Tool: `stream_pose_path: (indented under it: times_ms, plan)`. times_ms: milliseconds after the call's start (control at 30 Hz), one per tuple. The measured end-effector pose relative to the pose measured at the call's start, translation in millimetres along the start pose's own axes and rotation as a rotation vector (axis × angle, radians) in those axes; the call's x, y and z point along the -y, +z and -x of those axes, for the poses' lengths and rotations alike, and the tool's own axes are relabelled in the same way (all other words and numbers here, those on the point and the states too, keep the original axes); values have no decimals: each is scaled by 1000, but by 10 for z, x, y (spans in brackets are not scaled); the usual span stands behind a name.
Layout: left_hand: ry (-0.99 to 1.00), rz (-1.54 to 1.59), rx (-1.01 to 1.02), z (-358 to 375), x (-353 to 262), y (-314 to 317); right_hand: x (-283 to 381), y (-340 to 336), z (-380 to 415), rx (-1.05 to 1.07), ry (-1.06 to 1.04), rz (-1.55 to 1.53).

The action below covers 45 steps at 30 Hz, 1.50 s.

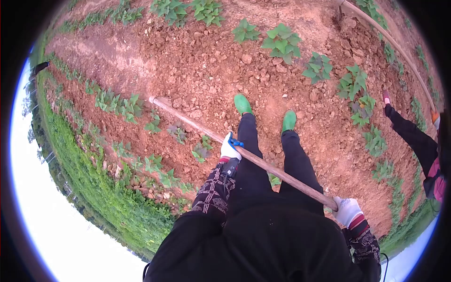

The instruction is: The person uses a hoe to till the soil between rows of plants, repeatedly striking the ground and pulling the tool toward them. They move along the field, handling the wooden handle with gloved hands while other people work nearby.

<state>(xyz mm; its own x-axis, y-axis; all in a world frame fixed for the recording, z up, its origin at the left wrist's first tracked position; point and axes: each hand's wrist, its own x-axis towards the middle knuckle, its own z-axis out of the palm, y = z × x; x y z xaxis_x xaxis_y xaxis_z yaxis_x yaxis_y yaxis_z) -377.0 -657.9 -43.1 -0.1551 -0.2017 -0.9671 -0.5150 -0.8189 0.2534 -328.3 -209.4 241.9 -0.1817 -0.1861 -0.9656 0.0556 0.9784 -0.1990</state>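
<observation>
Head view. Left hand [229,149], in a white glove with a blue tab, is closed around the middle of a long wooden handle [263,165]. Right hand [348,210], also white-gloved, is closed around the near end of the same handle. Both sleeves are dark with a pale pattern.

The handle runs diagonally from the right hand, past the left hand, to its far end [157,100] on the red soil [206,70]; that end touches the ground beside a row of low green plants [127,107]. Whether a blade sits there cannot be told.

The person's dark trousers end in two green shoes [243,104], standing on bare clods between the plant rows. A second row of leafy plants [282,42] lies beyond the shoes.

At the right edge, another person's dark-clad leg [413,136] and a second long handle [394,47] are in view. Grass [94,188] borders the plot at left.
</observation>
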Motion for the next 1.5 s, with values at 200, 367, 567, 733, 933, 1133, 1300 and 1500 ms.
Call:
stream_pose_path:
  times_ms: [200,367,567,733,933,1133,1300,1500]
  plan:
    - [-27,20,-68,378,-25,100,-417,201,-306,-64,-4,29]
    - [61,133,63,644,-697,107,-151,226,-714,-141,-64,73]
    - [-19,300,296,756,-692,137,-175,40,-509,-209,-23,147]
    - [-229,312,315,582,135,429,-539,-87,54,-178,200,177]
    - [-358,197,149,368,426,603,-327,-356,295,-314,234,138]
    - [-280,106,53,3,-91,384,-164,57,-289,-235,187,112]
    - [-36,117,8,-147,-1160,211,561,-6,-1126,-291,38,10]
    - [303,143,154,145,-2432,109,1234,-193,-1922,-361,-172,-30]
